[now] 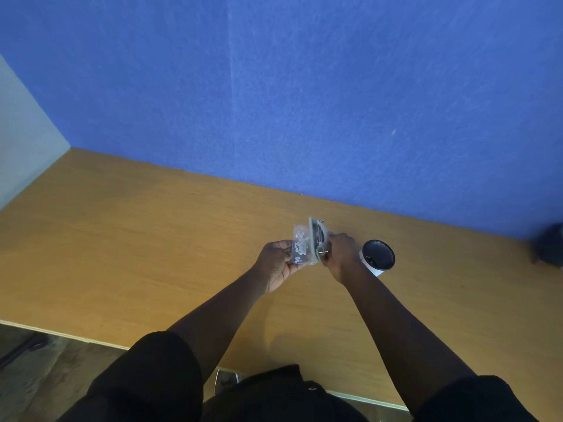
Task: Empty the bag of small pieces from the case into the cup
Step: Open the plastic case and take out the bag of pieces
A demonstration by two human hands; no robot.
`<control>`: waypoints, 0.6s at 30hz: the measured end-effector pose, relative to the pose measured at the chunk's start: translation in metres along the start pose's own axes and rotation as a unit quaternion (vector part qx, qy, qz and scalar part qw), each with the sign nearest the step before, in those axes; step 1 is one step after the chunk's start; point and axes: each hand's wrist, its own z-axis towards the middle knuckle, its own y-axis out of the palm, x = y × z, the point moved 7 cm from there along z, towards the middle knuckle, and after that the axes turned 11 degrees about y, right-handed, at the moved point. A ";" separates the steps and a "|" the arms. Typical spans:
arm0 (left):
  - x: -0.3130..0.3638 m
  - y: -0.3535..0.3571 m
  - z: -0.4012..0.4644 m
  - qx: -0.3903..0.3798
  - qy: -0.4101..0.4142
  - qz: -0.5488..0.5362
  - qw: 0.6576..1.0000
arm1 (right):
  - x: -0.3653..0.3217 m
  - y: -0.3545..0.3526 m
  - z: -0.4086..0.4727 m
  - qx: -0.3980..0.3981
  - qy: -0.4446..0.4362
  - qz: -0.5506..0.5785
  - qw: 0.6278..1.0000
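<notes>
My left hand point(275, 263) pinches a small clear bag point(300, 248) with several white pieces inside it. Right beside the bag, my right hand point(339, 254) holds a small grey case point(318, 240) that stands open on its edge, with metal parts showing. Bag and case touch, and both are lifted above the wooden table point(152, 254). A white cup point(377, 256) with a dark inside stands on the table just to the right of my right hand, tilted in this wide-angle view. A few small pieces seem to lie inside it.
A blue wall point(304, 102) rises along the table's far edge. A dark object point(550, 246) sits at the far right by the wall. The table's near edge runs in front of my body, with dark floor to the lower left.
</notes>
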 end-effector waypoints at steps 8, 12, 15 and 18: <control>0.001 -0.004 -0.003 -0.022 -0.009 -0.006 1.000 | 0.019 0.004 -0.013 -0.082 0.103 0.182 0.974; 0.004 -0.005 -0.004 -0.027 -0.010 -0.002 1.000 | 0.023 0.008 -0.011 -0.103 0.116 0.220 0.963; 0.006 -0.008 -0.003 -0.026 -0.007 -0.010 1.000 | 0.025 0.010 -0.009 -0.111 0.120 0.224 0.961; 0.007 -0.013 0.000 -0.018 -0.005 -0.006 1.000 | 0.024 0.010 -0.006 -0.105 0.116 0.212 0.965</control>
